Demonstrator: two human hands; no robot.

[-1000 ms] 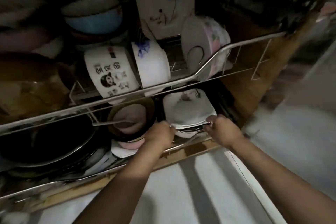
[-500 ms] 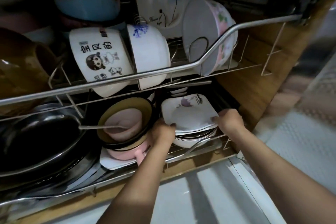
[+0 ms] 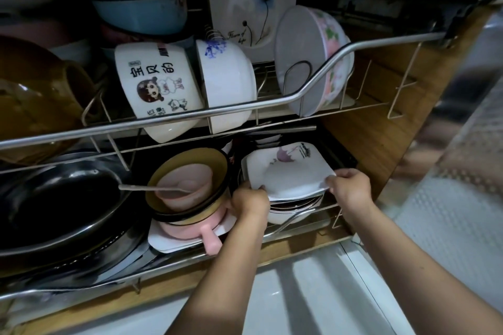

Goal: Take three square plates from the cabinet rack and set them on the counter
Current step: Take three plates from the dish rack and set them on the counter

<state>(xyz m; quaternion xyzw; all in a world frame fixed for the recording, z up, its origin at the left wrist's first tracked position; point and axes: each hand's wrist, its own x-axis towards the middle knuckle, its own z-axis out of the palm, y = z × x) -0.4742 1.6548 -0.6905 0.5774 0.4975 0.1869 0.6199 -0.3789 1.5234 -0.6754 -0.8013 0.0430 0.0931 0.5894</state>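
A stack of white square plates [image 3: 288, 171] with a purple umbrella print lies on the lower wire rack [image 3: 307, 215] of the cabinet, on top of round dishes. My left hand [image 3: 251, 200] grips the stack's near left corner. My right hand [image 3: 349, 189] pinches its near right corner. The stack is tilted, its near edge raised off the dishes below. How many plates are in the grip I cannot tell.
Left of the plates sits a yellow pot [image 3: 190, 182] holding a pink bowl and spoon, on a pink pan [image 3: 196, 231]. Dark pans [image 3: 60, 204] fill the far left. The upper rack rail [image 3: 245, 109] with upright bowls hangs just above. Wooden cabinet wall [image 3: 381, 139] stands right.
The view has shifted closer and up. Both hands moved from the rack's front edge onto the square plates' corners and lifted the near edge slightly.
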